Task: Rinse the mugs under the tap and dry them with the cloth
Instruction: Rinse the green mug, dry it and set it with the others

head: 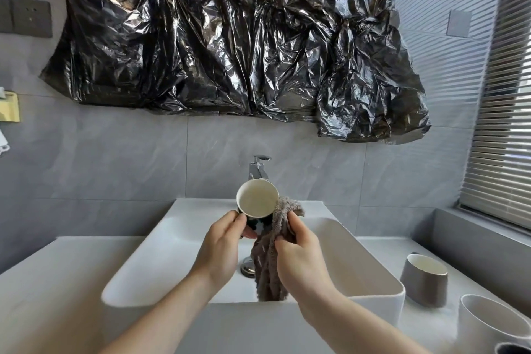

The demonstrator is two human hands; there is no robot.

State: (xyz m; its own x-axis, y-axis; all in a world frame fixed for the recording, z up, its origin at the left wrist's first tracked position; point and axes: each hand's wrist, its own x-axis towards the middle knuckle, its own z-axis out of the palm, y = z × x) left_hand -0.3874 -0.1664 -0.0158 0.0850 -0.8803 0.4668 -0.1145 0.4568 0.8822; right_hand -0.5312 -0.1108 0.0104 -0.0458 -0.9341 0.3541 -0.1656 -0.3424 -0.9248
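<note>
Mugs are the matter here, and one dark mug [257, 204] with a cream inside is held up over the white basin [161, 241], tilted so its mouth faces the camera, just in front of the chrome tap [259, 167]. Starting at the left, a grey countertop [43, 282] runs beside the basin, with dark wall sockets [27, 18] higher up on the tiled wall. The left hand [222, 247] grips the mug from below, thumb and fingers curled round its lower wall. Beside it, the right hand [298, 250] pinches a grey-brown cloth [270, 256]; its fingers are clamped on the fabric, which touches the mug's right rim and hangs down into the basin, above the drain [247, 267]. Crumpled black plastic sheeting [230, 37] covers the wall above. Further right, a grey mug [424, 282] stands upright on the counter, a white mug [488, 325] nearer the corner, and window blinds [502, 123] fill the right edge.
</note>
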